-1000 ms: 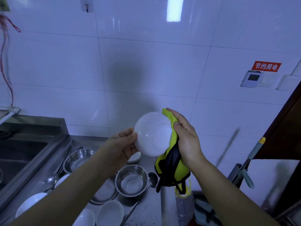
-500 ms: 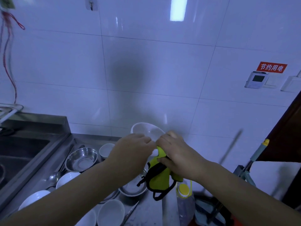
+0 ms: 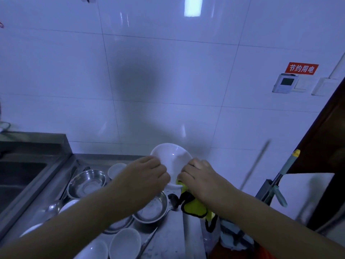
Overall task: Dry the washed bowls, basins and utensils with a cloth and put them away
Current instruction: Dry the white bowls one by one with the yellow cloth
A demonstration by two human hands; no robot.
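I hold a white bowl [image 3: 171, 159] above the steel counter, its opening turned up and away from me. My left hand [image 3: 147, 176] grips the bowl's near left rim with curled fingers. My right hand [image 3: 200, 179] grips a yellow-green cloth with black trim [image 3: 193, 206] against the bowl's near right rim. Most of the cloth hangs below that hand.
On the steel counter [image 3: 168, 238] lie steel basins [image 3: 86, 185] [image 3: 154, 209], several white bowls [image 3: 125, 243] [image 3: 116, 170], a ladle [image 3: 56, 204] and a knife [image 3: 148, 240]. A sink [image 3: 20, 176] is at the left. Mop handles [image 3: 285, 171] lean at the right.
The bowl has turned from showing its underside to opening upward and has come down lower. Both hands moved down with it, and the cloth shifted to the near rim.
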